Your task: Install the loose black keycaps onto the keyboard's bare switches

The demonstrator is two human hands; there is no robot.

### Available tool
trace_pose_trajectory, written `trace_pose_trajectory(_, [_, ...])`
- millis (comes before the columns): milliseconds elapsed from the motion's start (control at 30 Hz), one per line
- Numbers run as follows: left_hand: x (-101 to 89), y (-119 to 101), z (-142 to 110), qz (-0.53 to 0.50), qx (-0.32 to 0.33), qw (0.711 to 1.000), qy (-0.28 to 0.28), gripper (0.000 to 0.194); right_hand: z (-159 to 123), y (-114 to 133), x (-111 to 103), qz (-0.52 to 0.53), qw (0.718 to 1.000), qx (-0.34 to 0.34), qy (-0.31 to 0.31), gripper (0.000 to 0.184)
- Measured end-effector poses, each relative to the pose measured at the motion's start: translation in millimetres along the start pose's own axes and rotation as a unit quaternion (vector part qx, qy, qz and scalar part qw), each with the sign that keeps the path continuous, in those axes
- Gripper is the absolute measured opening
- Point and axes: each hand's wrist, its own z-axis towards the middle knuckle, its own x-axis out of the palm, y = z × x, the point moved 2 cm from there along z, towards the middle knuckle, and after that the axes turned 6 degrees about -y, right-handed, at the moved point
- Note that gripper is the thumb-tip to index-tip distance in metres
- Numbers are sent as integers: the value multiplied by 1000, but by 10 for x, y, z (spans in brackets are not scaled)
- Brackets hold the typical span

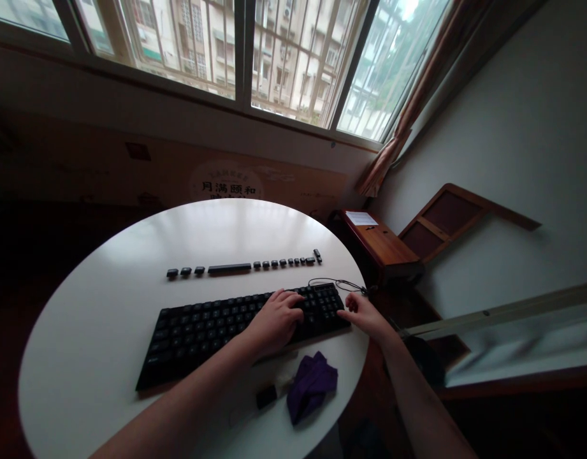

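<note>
A black computer keyboard (pixel 202 328) lies at a slant across the white round table. My left hand (pixel 280 319) rests on its right half, fingers stretched over the keys and thumb lower down. Beside the number pad at the right end is my right hand (pixel 362 312). Its fingers are curled in, and its thumb reaches to the keyboard's edge; whether anything is in them is hidden. Behind the keyboard, loose black keycaps (pixel 185 272) stand in a row with a long space bar (pixel 229 269) among them. The keyboard's thin black cable (pixel 338 281) loops by the right hand.
A crumpled purple cloth (pixel 313 387) lies near the table's front edge. Next to it is a small dark block-like item (pixel 267 396) with a pale part, too blurred to name. Beyond the white table (pixel 83 331) stands a wooden chair (pixel 384 239) with papers (pixel 361 218) on it.
</note>
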Motion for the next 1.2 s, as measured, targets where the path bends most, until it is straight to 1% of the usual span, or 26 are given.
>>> trace_pose_trajectory(233, [21,9,-14,0,8,1000,-11,20,83,62,-43,-52,997,-30,55,24])
trace_pose_trajectory(367, [19,5,-18,-5,-3,1000,-3,22,211,201,-150,-123,986,-80,82,26])
trace_pose_trajectory(467, [14,-2,-18,-3,-3,1000,-1,22,459,438,-294,-132,984,-103,55,28])
trace_pose_trajectory(533, [17,-2,-19,-3,-2,1000,0,21,705,633,-369,-129,986,-103,24,30])
trace_pose_trajectory(600, [22,3,-21,-3,-3,1000,1,21,990,817,-377,-139,985,-104,4,29])
trace_pose_trajectory(667, [27,9,-23,-4,-4,1000,1,21,1282,950,-303,-159,982,-98,2,24])
trace_pose_trajectory(733, [28,12,-25,-5,-2,1000,1,21,1547,1012,-170,-187,979,-75,14,18])
trace_pose_trajectory(800, [28,14,-28,-5,2,1000,0,21,1758,1012,-17,-219,974,-38,39,16])
trace_pose_trajectory(867, [31,16,-31,-4,4,1000,-2,20,1899,974,117,-249,966,5,70,19])
trace_pose_trajectory(933, [37,20,-35,-4,4,1000,-4,19,1977,927,216,-276,955,41,97,24])
trace_pose_trajectory(1000, [46,24,-39,-5,2,1000,-4,19,2012,891,281,-297,946,63,113,27])
trace_pose_trajectory(1100, [55,28,-41,-6,-3,1000,2,19,2025,865,349,-313,939,78,121,29])
trace_pose_trajectory(1200, [51,26,-41,-9,-7,1000,7,19,2023,861,407,-312,938,87,119,31])
